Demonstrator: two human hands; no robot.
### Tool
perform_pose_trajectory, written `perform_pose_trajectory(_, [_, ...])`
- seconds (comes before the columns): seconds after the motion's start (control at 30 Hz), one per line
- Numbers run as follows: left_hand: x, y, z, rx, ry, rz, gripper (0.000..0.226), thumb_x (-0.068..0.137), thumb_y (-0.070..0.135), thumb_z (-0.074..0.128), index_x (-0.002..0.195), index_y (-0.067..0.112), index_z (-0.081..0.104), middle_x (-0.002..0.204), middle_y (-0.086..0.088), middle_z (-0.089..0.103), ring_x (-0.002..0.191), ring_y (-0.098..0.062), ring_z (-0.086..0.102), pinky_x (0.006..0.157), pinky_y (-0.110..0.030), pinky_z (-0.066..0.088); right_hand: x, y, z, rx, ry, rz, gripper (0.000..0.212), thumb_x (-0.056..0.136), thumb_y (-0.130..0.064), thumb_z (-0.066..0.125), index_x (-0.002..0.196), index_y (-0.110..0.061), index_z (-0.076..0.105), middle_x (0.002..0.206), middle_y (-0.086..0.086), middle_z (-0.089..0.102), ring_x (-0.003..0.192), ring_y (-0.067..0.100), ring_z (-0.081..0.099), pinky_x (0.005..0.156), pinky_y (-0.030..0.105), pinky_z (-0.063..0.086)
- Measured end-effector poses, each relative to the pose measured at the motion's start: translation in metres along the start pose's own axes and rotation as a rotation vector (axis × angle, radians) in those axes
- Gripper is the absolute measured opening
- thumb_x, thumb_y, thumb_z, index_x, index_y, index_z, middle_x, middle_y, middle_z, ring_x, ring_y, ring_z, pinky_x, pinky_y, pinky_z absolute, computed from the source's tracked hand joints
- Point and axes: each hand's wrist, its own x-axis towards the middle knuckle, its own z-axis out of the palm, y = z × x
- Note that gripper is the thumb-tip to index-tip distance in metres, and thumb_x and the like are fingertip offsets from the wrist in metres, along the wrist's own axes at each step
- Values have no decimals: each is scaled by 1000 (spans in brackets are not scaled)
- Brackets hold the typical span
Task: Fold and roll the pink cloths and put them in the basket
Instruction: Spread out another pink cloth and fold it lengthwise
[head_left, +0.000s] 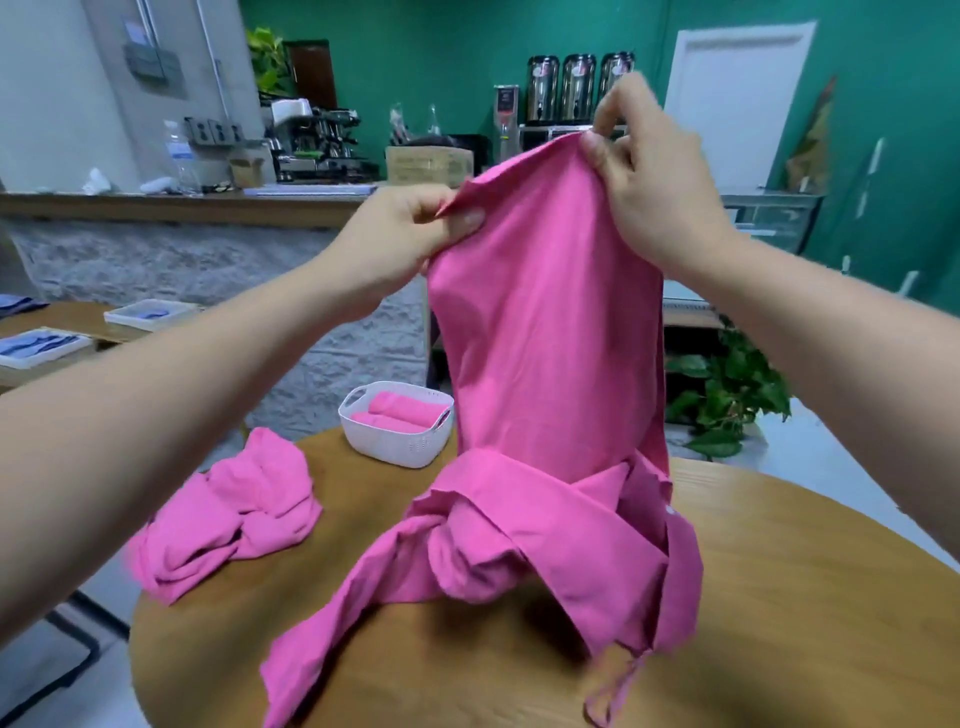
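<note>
Your left hand (410, 234) pinches one top corner of the pink cloth (550, 374) between thumb and fingers at centre frame, and your right hand (644, 171) is clamped on the other top corner, higher and toward the upper right, so the top edge slopes up from left to right. From both grips the cloth hangs straight down, its long axis vertical, and its lower part lies bunched and twisted on the round wooden tabletop (779, 597) at lower centre, with a thin strap or loose strip trailing off near the bottom edge. The cloth probably needs a shake or a lift to free that tangle before it can be laid flat for folding. The white basket (397, 441) sits on the far side of the tabletop, just left of the hanging cloth and partly behind it, already holding rolled pink cloths (405, 413); your left hand is the nearer one to it. Another crumpled pink cloth (234, 509) waits at the left edge of the tabletop, well apart from the one you hold. Nothing stands between your hands and the basket except the hanging cloth itself.
</note>
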Motion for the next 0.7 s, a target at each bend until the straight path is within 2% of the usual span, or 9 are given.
perform_pose_trajectory(0.07, [4,3,13,-25,26,0,14,102,20,67,91,15,73,77,4,67,72,-13,50,65,-32,39,-1,4,-10,-65,-52,27,26,107,-43,53,109,-18,54,83,4,65,76,15,59,68,33,39])
perform_pose_trajectory(0.13, [9,10,26,-67,58,-7,20,104,18,63,85,21,70,70,8,62,67,-12,46,61,-31,35,-4,4,-17,-96,-151,96,39,103,-61,50,104,-22,57,89,-1,67,88,18,62,75,35,44])
perform_pose_trajectory(0.27, [16,25,59,-56,15,14,19,103,30,64,88,21,71,71,9,66,64,-7,51,60,-31,40,-16,-5,-23,187,-367,203,59,94,-80,49,106,-25,63,106,-2,70,100,18,68,93,47,56])
perform_pose_trajectory(0.33, [19,28,76,-78,23,14,20,103,30,63,94,17,75,85,0,74,75,-11,61,66,-32,48,-24,-4,-21,229,-450,222,57,86,-76,68,114,-26,65,111,-7,72,101,10,71,90,42,60])
perform_pose_trajectory(0.43, [21,29,97,-206,40,-11,32,106,38,57,104,9,71,99,-8,76,87,-16,65,81,-39,54,-33,5,-17,173,-509,167,47,82,-51,87,116,-26,67,107,-10,75,99,9,71,88,33,56])
perform_pose_trajectory(0.53, [15,25,120,-241,95,-73,35,106,46,52,102,12,61,94,-3,66,84,-11,59,78,-36,49,-37,16,-20,-8,-492,91,22,94,-36,77,104,-17,69,98,-3,74,89,16,67,78,36,50])
perform_pose_trajectory(0.6, [4,20,133,-240,76,-121,35,106,51,54,106,17,59,90,4,67,76,-3,60,71,-27,48,-39,23,-25,-43,-446,81,19,100,-34,67,97,-15,69,91,-1,73,84,19,66,78,42,50])
perform_pose_trajectory(0.67, [-9,13,141,-305,-31,-178,37,105,51,58,113,15,61,89,5,72,74,-3,66,66,-25,52,-40,26,-32,-15,-382,102,18,104,-29,61,94,-15,67,88,-3,70,79,15,62,75,42,47])
perform_pose_trajectory(0.7, [-16,8,144,-343,-108,-191,35,105,47,60,118,15,64,96,1,77,82,-8,72,73,-29,58,-39,28,-36,-9,-356,110,18,106,-29,59,96,-15,67,89,-2,69,80,16,61,77,40,47])
